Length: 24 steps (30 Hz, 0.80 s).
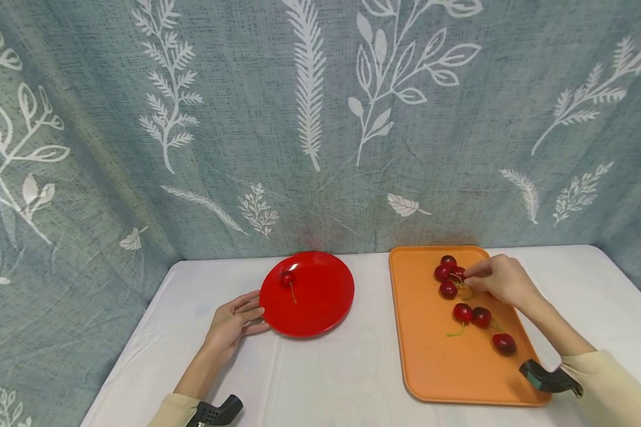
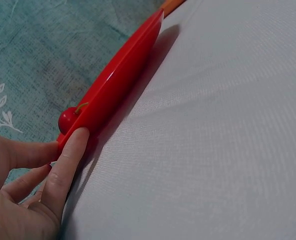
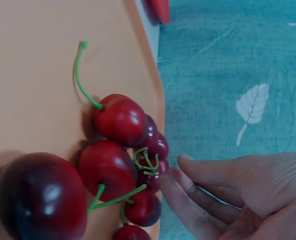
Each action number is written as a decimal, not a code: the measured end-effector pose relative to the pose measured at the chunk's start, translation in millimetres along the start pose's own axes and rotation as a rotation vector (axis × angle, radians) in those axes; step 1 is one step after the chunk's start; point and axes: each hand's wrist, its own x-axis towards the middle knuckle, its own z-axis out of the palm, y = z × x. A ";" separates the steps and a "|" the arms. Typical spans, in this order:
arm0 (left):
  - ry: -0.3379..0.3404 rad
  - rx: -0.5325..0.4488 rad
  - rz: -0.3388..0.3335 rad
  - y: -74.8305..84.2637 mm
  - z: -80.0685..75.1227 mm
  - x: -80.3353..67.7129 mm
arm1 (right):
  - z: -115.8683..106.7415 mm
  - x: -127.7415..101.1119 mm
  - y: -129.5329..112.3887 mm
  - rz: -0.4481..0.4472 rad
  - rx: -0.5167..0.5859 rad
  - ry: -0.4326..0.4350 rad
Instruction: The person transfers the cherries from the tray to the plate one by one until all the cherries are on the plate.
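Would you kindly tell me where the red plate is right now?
In the head view the red plate lies on the white table, left of the orange tray, with one cherry on it and the left hand touching its near-left rim.

Open white tablecloth (image 1: 371,362) between red plate (image 1: 320,308) and orange tray (image 1: 432,367); 7 cherries (image 1: 448,289) crowding the tray's far half.

On the tabletop (image 1: 363,367) I see the plate (image 1: 320,308) to the left and the tray (image 1: 432,356) to its right, just apart. One cherry (image 1: 287,277) lies on the plate's far left part. My left hand (image 1: 234,323) rests against the plate's left rim. The other cherries (image 1: 448,274) lie in the tray, clustered at the far end with three trailing nearer; my right hand (image 1: 502,280) is just right of the cluster. A curtain (image 1: 320,118) hangs behind.
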 end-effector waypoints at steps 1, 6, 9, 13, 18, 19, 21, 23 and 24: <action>-0.001 -0.002 0.000 -0.2 0.2 0.0 | 0.6 -0.6 1.6 0.008 0.000 -0.005; -0.006 -0.010 0.000 -0.5 0.7 -0.5 | 3.4 -1.9 7.8 0.033 0.007 -0.008; -0.002 -0.013 -0.002 -0.2 0.4 -1.0 | 4.8 -1.0 10.2 0.034 0.007 -0.008; 0.003 -0.017 -0.009 -0.1 -0.7 -1.9 | 7.4 1.0 11.0 0.025 0.022 -0.019; 0.002 -0.018 -0.008 -0.9 -1.5 -2.3 | 8.8 2.2 9.5 0.064 0.099 -0.056; 0.002 -0.019 -0.008 -1.1 -1.5 -2.2 | 9.0 2.4 9.4 0.072 0.117 -0.063; 0.001 -0.022 -0.008 -1.3 -1.2 -1.5 | 9.0 2.9 9.6 0.083 0.142 -0.074; -0.001 -0.023 -0.007 -1.6 -1.0 -0.5 | 9.7 3.4 10.1 0.094 0.155 -0.080; -0.003 -0.024 -0.006 -1.8 -1.0 -0.1 | 9.9 3.6 10.7 0.100 0.163 -0.084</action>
